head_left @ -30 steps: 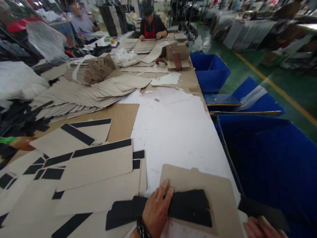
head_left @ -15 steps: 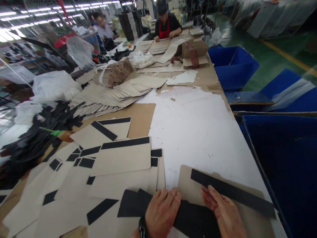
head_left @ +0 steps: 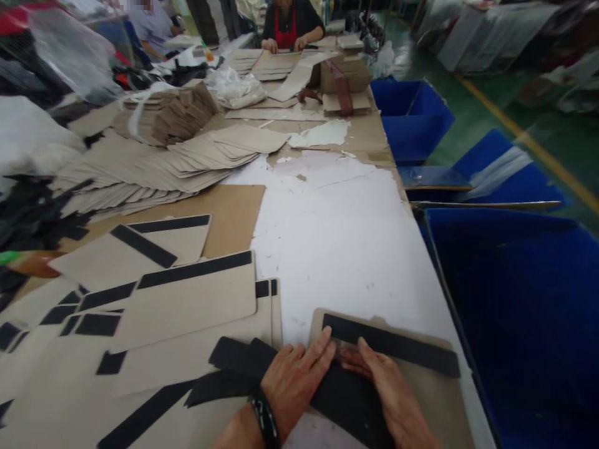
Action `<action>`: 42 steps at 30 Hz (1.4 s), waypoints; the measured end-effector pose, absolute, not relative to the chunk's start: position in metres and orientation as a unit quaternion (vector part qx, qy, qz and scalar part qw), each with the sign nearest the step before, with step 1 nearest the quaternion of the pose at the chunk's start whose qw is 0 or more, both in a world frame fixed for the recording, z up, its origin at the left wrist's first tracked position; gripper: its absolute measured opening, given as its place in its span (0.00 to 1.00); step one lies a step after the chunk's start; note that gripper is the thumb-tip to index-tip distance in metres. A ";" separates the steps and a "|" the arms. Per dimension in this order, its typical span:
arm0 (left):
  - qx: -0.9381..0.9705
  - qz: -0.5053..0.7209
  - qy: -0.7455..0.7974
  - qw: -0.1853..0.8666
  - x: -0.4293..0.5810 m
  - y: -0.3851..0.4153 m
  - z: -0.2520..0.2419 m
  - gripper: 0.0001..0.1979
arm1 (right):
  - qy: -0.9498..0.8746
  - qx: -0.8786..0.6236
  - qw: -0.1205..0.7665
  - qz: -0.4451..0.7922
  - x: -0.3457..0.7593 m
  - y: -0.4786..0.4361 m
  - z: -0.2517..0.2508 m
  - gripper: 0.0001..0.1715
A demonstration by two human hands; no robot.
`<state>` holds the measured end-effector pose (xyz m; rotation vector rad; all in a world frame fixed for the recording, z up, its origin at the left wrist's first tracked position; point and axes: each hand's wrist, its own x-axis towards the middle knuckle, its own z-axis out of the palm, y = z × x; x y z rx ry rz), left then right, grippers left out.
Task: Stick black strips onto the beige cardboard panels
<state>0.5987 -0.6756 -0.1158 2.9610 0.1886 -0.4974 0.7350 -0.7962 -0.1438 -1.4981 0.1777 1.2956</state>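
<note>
A long black strip (head_left: pixel 397 344) lies along the upper edge of a beige cardboard panel (head_left: pixel 433 399) in front of me. My left hand (head_left: pixel 297 377), wearing a dark wristband, is closed over a bundle of black strips (head_left: pixel 236 358) that jut out on both sides of it. Its index fingertip presses the left end of the strip on the panel. Beside it, my right hand (head_left: pixel 386 390) has thumb and fingers apart at that strip's lower edge, over the bundle's wide black part (head_left: pixel 350 405).
Beige panels with black strips (head_left: pixel 196 293) overlap on the left, and fanned plain panels (head_left: pixel 163 165) lie beyond. Blue bins (head_left: pixel 519 299) stand along the table's right edge. A person in a red apron (head_left: pixel 285 28) works at the far end.
The black strip now lies flatter on the panel. My left index finger has reached onto its left end, and my right hand has shifted left, its fingers off the strip's middle.
</note>
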 end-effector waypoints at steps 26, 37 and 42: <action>0.979 -0.167 0.107 0.044 0.594 -0.686 -0.125 0.30 | 0.302 -0.649 0.552 0.428 0.757 -0.841 -0.140 0.38; 0.973 -0.196 0.113 0.052 0.596 -0.681 -0.127 0.35 | 0.258 -0.675 0.557 0.409 0.753 -0.835 -0.140 0.32; 0.974 -0.184 0.126 0.037 0.596 -0.676 -0.131 0.42 | 0.265 -0.646 0.623 0.351 0.756 -0.844 -0.144 0.28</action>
